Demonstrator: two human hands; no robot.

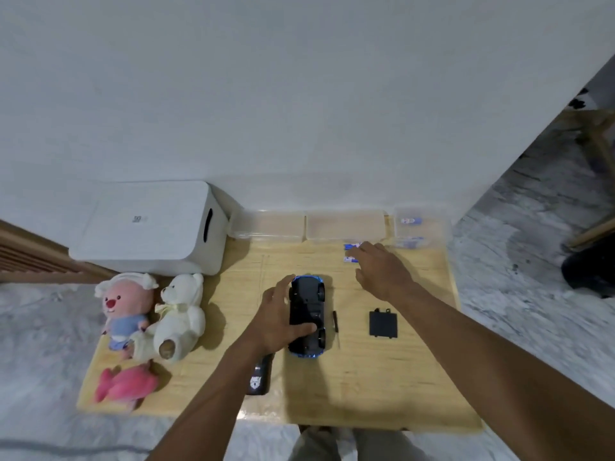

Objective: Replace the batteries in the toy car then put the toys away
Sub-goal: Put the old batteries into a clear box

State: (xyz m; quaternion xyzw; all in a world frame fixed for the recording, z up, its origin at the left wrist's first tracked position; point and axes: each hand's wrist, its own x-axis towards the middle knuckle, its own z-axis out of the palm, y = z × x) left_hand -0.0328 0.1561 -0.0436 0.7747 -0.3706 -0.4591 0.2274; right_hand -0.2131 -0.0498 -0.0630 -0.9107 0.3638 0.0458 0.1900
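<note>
A blue toy car (307,304) lies upside down in the middle of the wooden board (366,377), its dark underside up. My left hand (281,316) grips it from the left, thumb across the chassis. My right hand (379,266) reaches far right over loose blue-and-white batteries (352,251), fingers spread, touching or just above them. The black battery cover (383,324) lies right of the car. A small screwdriver (336,327) lies between car and cover.
A white storage box (146,227) stands at the back left. Two clear lidded containers (346,226) line the wall; a third (416,227) holds more batteries. A pink plush (124,309), white bear (181,314) and pink toy (124,384) lie left. A black remote (259,377) sits under my left forearm.
</note>
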